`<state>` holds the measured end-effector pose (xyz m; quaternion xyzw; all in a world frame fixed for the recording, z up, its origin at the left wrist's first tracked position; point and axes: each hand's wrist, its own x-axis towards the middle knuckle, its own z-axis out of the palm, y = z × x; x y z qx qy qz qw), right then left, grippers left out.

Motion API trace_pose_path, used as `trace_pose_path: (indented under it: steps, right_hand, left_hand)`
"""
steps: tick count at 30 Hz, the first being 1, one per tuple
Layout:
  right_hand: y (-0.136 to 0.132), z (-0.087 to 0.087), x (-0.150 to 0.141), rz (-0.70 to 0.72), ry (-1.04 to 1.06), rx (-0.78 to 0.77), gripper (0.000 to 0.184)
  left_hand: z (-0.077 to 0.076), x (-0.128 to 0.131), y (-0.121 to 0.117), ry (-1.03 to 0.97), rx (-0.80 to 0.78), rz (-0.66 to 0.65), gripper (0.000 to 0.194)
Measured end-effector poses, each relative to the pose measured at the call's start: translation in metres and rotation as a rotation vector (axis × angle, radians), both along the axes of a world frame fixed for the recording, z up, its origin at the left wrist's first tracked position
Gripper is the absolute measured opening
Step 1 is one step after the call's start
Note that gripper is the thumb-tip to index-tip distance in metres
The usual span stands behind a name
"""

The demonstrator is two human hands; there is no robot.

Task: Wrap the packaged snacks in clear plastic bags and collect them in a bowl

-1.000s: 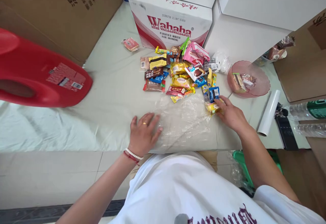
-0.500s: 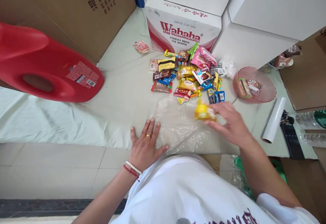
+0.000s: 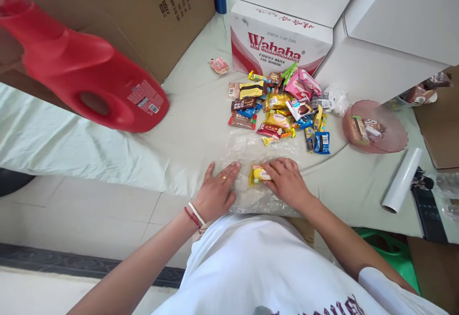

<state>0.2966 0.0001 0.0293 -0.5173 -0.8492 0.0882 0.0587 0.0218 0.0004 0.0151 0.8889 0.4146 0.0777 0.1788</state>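
Note:
A sheet of clear plastic film (image 3: 251, 202) lies wrinkled on the cloth-covered table in front of my body. My left hand (image 3: 217, 188) rests flat at the film's left side, its fingers stretched out and holding nothing. On the film sits a yellow wrapped snack (image 3: 261, 173). My right hand (image 3: 289, 183) has its fingers closed over the snack's right end, which they hide. Just beyond the film is a pile of wrapped snacks (image 3: 281, 120) in many colours. One pink packet (image 3: 218, 66) lies apart, to the left of the pile.
A big red jug (image 3: 118, 83) lies on the left before a cardboard box (image 3: 136, 23). Behind the pile stands a Wahaha carton (image 3: 276, 42). To the right are a pink bowl (image 3: 392, 126) with a few snacks, a white roll (image 3: 402, 180) and a black object (image 3: 430, 214).
My right hand has brought the yellow snack left and down onto the film. My left hand has shifted slightly onto the film's edge. The view has moved a little.

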Motion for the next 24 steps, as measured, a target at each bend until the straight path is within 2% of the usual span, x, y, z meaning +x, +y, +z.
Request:
trace_pose_path:
  steps: [3, 6, 9, 12, 14, 17, 21, 24]
  right_hand:
    - [-0.003, 0.001, 0.003, -0.012, 0.027, -0.019, 0.06]
    - [-0.02, 0.003, 0.02, 0.043, 0.192, 0.019, 0.072]
    - [-0.052, -0.001, 0.046, 0.141, 0.357, 0.047, 0.076]
    - [-0.079, -0.013, 0.065, 0.159, 0.351, -0.036, 0.054]
    - [-0.084, -0.016, 0.07, 0.103, 0.389, -0.103, 0.034]
    - [-0.07, -0.006, 0.072, 0.02, 0.559, -0.228, 0.018]
    - [-0.03, 0.019, 0.076, -0.143, 0.669, -0.414, 0.022]
    - [0.0, 0.021, 0.079, -0.283, 0.59, -0.446, 0.029]
  left_hand:
    - [-0.008, -0.017, 0.001, -0.057, 0.0, -0.09, 0.081]
    - [-0.013, -0.034, -0.006, -0.128, 0.005, -0.215, 0.084]
    - [-0.017, -0.042, -0.01, -0.099, 0.007, -0.256, 0.064]
    - [-0.021, -0.041, -0.011, -0.108, 0.021, -0.208, 0.032]
    - [-0.019, -0.038, -0.008, -0.169, -0.012, -0.154, 0.023]
    - [-0.01, -0.031, 0.003, -0.265, -0.125, -0.045, 0.027]
    - [0.005, -0.021, 0.033, -0.296, -0.214, 0.045, 0.031]
    - [0.006, -0.015, 0.059, -0.195, -0.164, 0.177, 0.031]
